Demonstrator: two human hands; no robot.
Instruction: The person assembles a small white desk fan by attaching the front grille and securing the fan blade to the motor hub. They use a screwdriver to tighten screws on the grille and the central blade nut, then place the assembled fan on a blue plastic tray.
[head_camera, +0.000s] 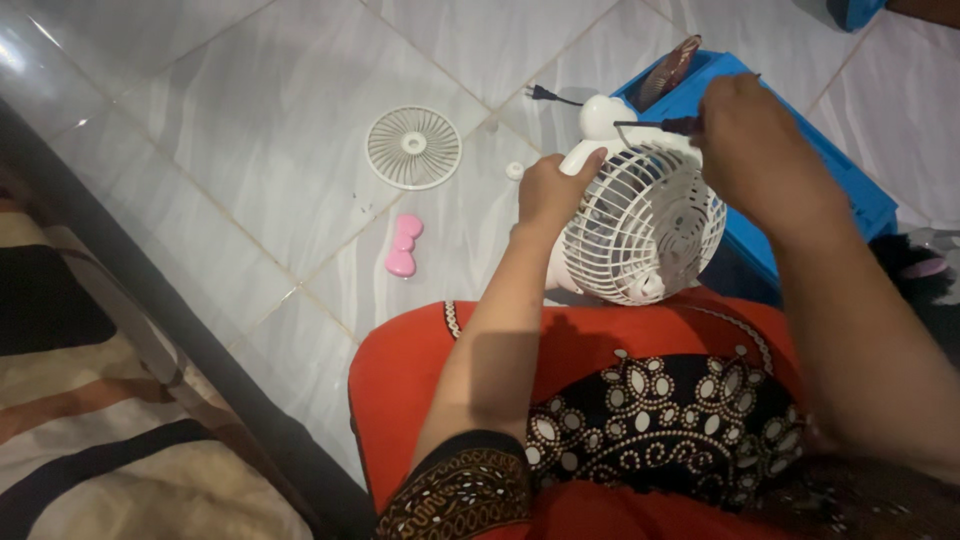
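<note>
On the person's red-clad lap rests a small white fan. The left hand clasps the fan's left rim; the right hand, above the fan, is clamped on a dark screwdriver. Left of the fan on the tiled floor lie a round grille and a pink bow.

The right hand hides the screwdriver handle; the blue tray is partly covered.

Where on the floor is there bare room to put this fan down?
Bare tile lies left of the round grille and pink bow, up to the dark ledge. It is crowded around the fan, where the left hand, right hand, blue tray and plug sit.
</note>
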